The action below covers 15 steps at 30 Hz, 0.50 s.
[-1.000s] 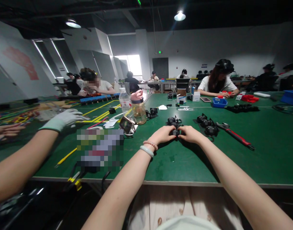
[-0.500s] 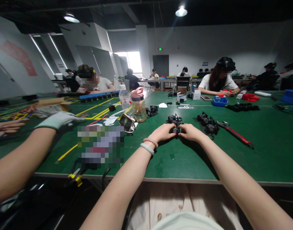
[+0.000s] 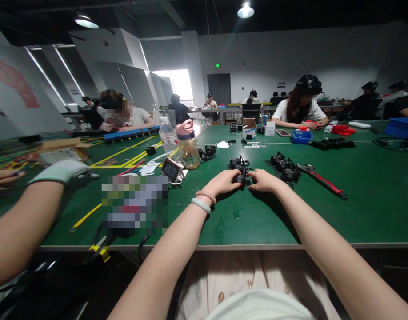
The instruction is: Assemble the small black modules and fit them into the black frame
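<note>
Between my two hands, on the green table (image 3: 204, 222), stands a black part with an upright thin plate (image 3: 242, 163); its exact kind cannot be made out. My left hand (image 3: 225, 182), with a beaded bracelet and a pale bangle at the wrist, grips its left side. From the right, my right hand (image 3: 264, 180) has thumb and index finger curled at the plate, with a small gap between them. The fingers partly hide the part's lower end. To the right lies a similar group of black blocky parts (image 3: 286, 168), apart from my hand.
An adjustable wrench (image 3: 324, 181) with red-and-black handle lies at right. Left are a pink-lidded bottle (image 3: 189, 149), a clear bottle (image 3: 167, 135) and a small screen device (image 3: 171, 170). A co-worker's gloved hand (image 3: 62, 172) is farther left. A blue bin (image 3: 302, 137) sits across the table.
The view has shifted slightly, so the scene sits a little further left. My right thumb and index finger have parted a little at the black part; my left hand keeps its grip.
</note>
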Each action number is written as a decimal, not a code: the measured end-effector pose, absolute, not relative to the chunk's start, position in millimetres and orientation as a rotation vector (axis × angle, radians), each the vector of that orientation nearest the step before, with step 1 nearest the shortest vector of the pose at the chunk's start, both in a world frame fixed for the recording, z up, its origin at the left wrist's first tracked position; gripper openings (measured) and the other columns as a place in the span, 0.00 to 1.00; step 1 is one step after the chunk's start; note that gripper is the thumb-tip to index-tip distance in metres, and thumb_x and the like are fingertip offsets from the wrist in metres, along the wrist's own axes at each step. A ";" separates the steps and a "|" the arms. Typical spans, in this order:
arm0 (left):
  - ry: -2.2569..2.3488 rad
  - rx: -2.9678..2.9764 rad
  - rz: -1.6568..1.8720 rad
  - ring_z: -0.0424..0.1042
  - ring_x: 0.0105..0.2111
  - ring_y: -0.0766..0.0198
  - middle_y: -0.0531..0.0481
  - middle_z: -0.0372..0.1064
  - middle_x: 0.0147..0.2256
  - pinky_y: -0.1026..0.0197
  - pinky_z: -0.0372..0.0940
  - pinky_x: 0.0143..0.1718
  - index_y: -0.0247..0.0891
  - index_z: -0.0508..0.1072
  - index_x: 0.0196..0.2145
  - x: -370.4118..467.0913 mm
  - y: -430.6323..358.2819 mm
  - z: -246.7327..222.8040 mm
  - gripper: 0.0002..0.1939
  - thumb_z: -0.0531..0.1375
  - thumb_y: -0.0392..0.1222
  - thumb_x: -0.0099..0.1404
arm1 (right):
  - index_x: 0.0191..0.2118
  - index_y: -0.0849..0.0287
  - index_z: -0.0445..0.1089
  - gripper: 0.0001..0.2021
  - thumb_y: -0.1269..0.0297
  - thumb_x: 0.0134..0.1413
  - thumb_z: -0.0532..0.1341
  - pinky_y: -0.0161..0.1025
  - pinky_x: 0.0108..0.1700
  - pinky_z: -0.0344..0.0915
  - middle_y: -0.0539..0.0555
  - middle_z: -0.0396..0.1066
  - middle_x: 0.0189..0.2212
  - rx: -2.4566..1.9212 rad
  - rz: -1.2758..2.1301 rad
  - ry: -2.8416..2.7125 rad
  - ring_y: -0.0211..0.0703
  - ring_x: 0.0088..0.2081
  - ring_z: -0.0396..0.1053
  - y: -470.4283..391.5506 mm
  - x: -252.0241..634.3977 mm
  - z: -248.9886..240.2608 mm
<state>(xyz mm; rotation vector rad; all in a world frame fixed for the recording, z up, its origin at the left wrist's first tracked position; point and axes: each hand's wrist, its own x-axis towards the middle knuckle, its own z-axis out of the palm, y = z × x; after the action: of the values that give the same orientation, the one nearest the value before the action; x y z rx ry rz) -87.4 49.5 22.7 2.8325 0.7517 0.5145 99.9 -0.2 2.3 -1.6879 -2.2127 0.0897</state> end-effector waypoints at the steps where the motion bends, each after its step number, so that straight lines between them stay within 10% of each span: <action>1: 0.757 2.831 0.514 0.66 0.31 0.65 0.50 0.67 0.34 0.67 0.58 0.31 0.38 0.65 0.39 -87.3 50.0 22.3 0.15 0.55 0.44 0.53 | 0.41 0.59 0.66 0.19 0.58 0.39 0.61 0.34 0.35 0.59 0.56 0.65 0.33 -1.729 0.096 -2.207 0.40 0.32 0.63 0.8 100.6 1.5; 15: 0.754 2.798 0.518 0.66 0.30 0.65 0.50 0.68 0.33 0.66 0.58 0.31 0.37 0.65 0.37 -87.7 50.1 20.9 0.13 0.55 0.44 0.53 | 0.36 0.62 0.68 0.16 0.69 0.33 0.61 0.33 0.38 0.59 0.56 0.57 0.34 -1.754 0.079 -2.071 0.40 0.34 0.60 2.5 99.2 0.7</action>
<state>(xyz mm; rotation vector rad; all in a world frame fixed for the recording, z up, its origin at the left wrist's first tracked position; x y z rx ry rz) -87.7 50.1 20.9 2.7975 0.7538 0.5180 99.2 2.5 0.7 -1.7537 -2.0712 0.0790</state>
